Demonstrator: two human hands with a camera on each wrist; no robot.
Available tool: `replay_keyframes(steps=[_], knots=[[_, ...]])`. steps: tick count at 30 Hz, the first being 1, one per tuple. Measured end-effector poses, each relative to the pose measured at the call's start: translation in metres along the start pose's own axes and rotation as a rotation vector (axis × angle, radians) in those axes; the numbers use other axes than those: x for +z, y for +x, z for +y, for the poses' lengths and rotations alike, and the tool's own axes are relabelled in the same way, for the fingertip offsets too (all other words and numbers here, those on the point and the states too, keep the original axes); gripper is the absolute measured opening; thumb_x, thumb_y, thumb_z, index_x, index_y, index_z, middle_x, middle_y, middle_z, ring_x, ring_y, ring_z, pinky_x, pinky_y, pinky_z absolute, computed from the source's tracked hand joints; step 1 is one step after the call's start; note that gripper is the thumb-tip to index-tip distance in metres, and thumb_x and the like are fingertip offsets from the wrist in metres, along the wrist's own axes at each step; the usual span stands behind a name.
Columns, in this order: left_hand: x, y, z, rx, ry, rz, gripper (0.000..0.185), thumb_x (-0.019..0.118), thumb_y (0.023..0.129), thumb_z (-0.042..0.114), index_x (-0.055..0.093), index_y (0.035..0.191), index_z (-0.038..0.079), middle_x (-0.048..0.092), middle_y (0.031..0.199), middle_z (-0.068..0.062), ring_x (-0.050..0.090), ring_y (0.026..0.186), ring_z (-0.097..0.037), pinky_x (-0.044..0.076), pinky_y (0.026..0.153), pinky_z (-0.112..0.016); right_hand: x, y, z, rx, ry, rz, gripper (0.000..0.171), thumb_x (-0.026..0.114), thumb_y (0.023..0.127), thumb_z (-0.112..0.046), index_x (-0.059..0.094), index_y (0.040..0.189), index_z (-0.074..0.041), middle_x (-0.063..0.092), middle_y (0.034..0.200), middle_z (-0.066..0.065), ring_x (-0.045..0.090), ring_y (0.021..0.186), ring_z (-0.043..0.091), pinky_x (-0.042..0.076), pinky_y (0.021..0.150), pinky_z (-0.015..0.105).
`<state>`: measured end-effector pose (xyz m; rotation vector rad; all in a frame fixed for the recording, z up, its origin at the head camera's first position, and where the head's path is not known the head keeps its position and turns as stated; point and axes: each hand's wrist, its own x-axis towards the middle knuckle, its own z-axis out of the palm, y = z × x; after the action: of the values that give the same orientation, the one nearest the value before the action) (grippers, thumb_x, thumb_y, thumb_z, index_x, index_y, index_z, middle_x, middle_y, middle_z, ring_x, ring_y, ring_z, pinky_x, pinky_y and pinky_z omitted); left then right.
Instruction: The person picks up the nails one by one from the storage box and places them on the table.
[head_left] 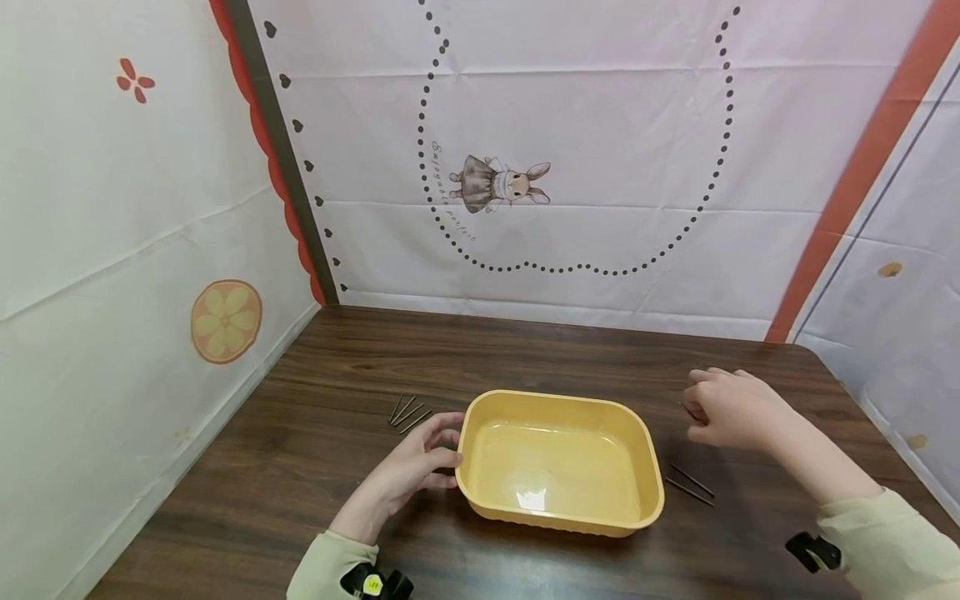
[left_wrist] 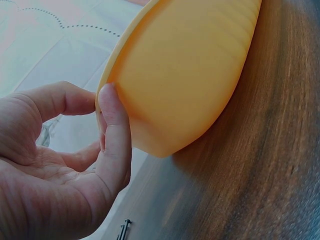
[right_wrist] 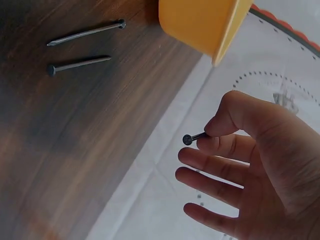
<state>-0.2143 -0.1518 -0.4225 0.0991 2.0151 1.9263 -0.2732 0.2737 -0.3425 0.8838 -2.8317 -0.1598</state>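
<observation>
the right hand [head_left: 731,410], at centre right of the head view, hovers above the tabletop [head_left: 337,350] with its grip pinching a nail [right_wrist: 194,137]: in the right wrist view the thumb and forefinger close on the shank near the round head, which pokes out toward the middle of the frame, while the other three fingers [right_wrist: 215,185] lie loosely spread below it. the wrist is raised, clear of the wood, and the pale green sleeve [head_left: 892,542] runs off the lower right corner.

the left hand [head_left: 416,467], at lower centre left of the head view, rests against the left end of the yellow tub [head_left: 558,500]. its grip is half open, thumb [left_wrist: 115,135] pressed to the tub's outer wall just under the rim and forefinger [left_wrist: 65,97] curled to the rim's edge, the remaining fingers relaxed behind. the forearm lies low along the tabletop, angling in from the bottom edge.

the tub sits in the lower middle of the head view, between the two hands, nothing to be seen inside it. two nails [head_left: 692,485] lie side by side on the wood just right of the tub, below the right hand; in the right wrist view they show at upper left, heads at opposite ends. a small cluster of nails [head_left: 407,412] lies just left of the tub's far corner, above the left hand. printed cloth panels [head_left: 570,150] wall in the tabletop at the back and both sides.
</observation>
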Motion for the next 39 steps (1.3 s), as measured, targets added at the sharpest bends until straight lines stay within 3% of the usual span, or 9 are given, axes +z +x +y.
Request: replay_keyframes(steps=[12, 14, 17, 19, 21, 24, 30, 39], knots=[[-0.001, 0.001, 0.001, -0.001, 0.005, 0.001, 0.064, 0.061, 0.086, 0.004, 0.038, 0.146, 0.006, 0.050, 0.117, -0.015, 0.065, 0.080, -0.016, 0.057, 0.066, -0.026, 0.017, -0.008, 0.005, 0.034, 0.055, -0.037, 0.034, 0.072, 0.067, -0.024, 0.040, 0.056, -0.027, 0.038, 0.069, -0.010, 0.036, 0.063, 0.007, 0.022, 0.053, 0.024], [-0.001, 0.001, 0.001, -0.001, 0.006, 0.001, 0.064, 0.061, 0.086, 0.003, 0.038, 0.146, 0.006, 0.050, 0.118, -0.016, 0.065, 0.080, -0.016, 0.057, 0.066, -0.026, 0.020, -0.009, 0.005, 0.034, 0.063, -0.036, 0.034, 0.072, 0.067, -0.025, 0.040, 0.056, -0.026, 0.040, 0.069, -0.010, 0.052, 0.069, 0.010, 0.024, 0.054, 0.024], [-0.001, 0.001, 0.001, 0.001, 0.009, 0.000, 0.064, 0.061, 0.086, 0.003, 0.039, 0.146, 0.006, 0.050, 0.118, -0.015, 0.065, 0.080, -0.016, 0.058, 0.066, -0.026, 0.024, -0.011, 0.005, 0.042, 0.083, -0.046, 0.034, 0.072, 0.067, -0.024, 0.040, 0.056, -0.026, 0.042, 0.069, -0.009, 0.055, 0.071, 0.015, 0.025, 0.054, 0.024], [-0.001, 0.001, 0.001, 0.002, 0.011, -0.001, 0.064, 0.061, 0.086, 0.003, 0.038, 0.146, 0.006, 0.050, 0.118, -0.015, 0.065, 0.080, -0.016, 0.058, 0.066, -0.026, 0.028, -0.013, 0.005, 0.040, 0.090, -0.043, 0.035, 0.073, 0.067, -0.025, 0.040, 0.057, -0.026, 0.048, 0.071, -0.009, 0.066, 0.087, 0.024, 0.026, 0.054, 0.025], [-0.001, 0.001, 0.001, 0.003, 0.012, -0.005, 0.064, 0.061, 0.086, 0.004, 0.038, 0.146, 0.006, 0.050, 0.118, -0.015, 0.065, 0.081, -0.015, 0.058, 0.066, -0.026, 0.031, -0.015, 0.005, 0.045, 0.100, -0.048, 0.035, 0.072, 0.067, -0.024, 0.039, 0.056, -0.026, 0.053, 0.074, -0.008, 0.067, 0.088, 0.025, 0.027, 0.054, 0.025], [-0.001, 0.001, 0.002, 0.004, 0.008, -0.011, 0.064, 0.061, 0.087, 0.004, 0.037, 0.147, 0.005, 0.049, 0.119, -0.016, 0.065, 0.081, -0.015, 0.057, 0.066, -0.025, 0.036, -0.017, 0.005, 0.048, 0.114, -0.053, 0.036, 0.073, 0.067, -0.025, 0.039, 0.057, -0.025, 0.065, 0.084, -0.002, 0.064, 0.116, 0.040, 0.029, 0.055, 0.027], [-0.001, 0.001, 0.001, 0.004, 0.003, -0.015, 0.065, 0.061, 0.087, 0.004, 0.036, 0.147, 0.005, 0.050, 0.119, -0.016, 0.065, 0.080, -0.015, 0.057, 0.066, -0.024, 0.044, -0.021, 0.004, 0.080, 0.143, -0.088, 0.036, 0.074, 0.067, -0.026, 0.040, 0.057, -0.024, 0.071, 0.107, 0.012, 0.064, 0.114, 0.040, 0.028, 0.051, 0.026], [-0.001, 0.002, 0.000, 0.001, 0.007, -0.006, 0.064, 0.061, 0.086, 0.004, 0.037, 0.146, 0.007, 0.050, 0.118, -0.015, 0.065, 0.080, -0.016, 0.057, 0.066, -0.026, 0.053, -0.024, 0.003, 0.113, 0.169, -0.125, 0.035, 0.075, 0.066, -0.025, 0.041, 0.058, -0.023, 0.073, 0.105, 0.015, 0.063, 0.115, 0.042, 0.027, 0.048, 0.026]])
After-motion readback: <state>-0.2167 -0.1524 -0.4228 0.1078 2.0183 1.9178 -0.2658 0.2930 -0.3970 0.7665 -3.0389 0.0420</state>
